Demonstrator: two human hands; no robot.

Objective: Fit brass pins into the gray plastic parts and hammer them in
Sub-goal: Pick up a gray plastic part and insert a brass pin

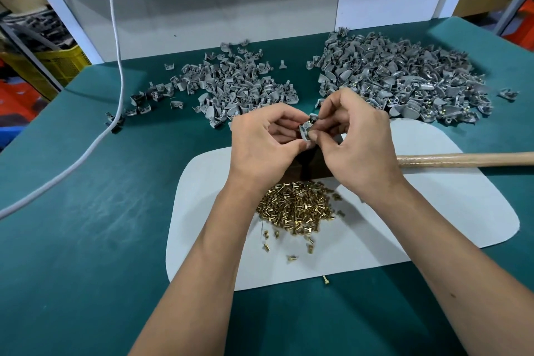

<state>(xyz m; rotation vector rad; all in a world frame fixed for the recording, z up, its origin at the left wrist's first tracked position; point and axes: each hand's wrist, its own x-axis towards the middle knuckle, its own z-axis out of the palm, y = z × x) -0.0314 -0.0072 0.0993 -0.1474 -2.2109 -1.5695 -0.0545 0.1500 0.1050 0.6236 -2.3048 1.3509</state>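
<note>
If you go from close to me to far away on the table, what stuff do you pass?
Stray brass pin on the green table → heap of brass pins on the white mat → both hands holding one gray part → gray parts piles → white back panel.

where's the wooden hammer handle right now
In the head view the wooden hammer handle lies on the right, across the white mat, just right of the right hand and below the larger gray parts pile.

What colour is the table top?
Dark teal green table top, clearest in the head view.
</note>
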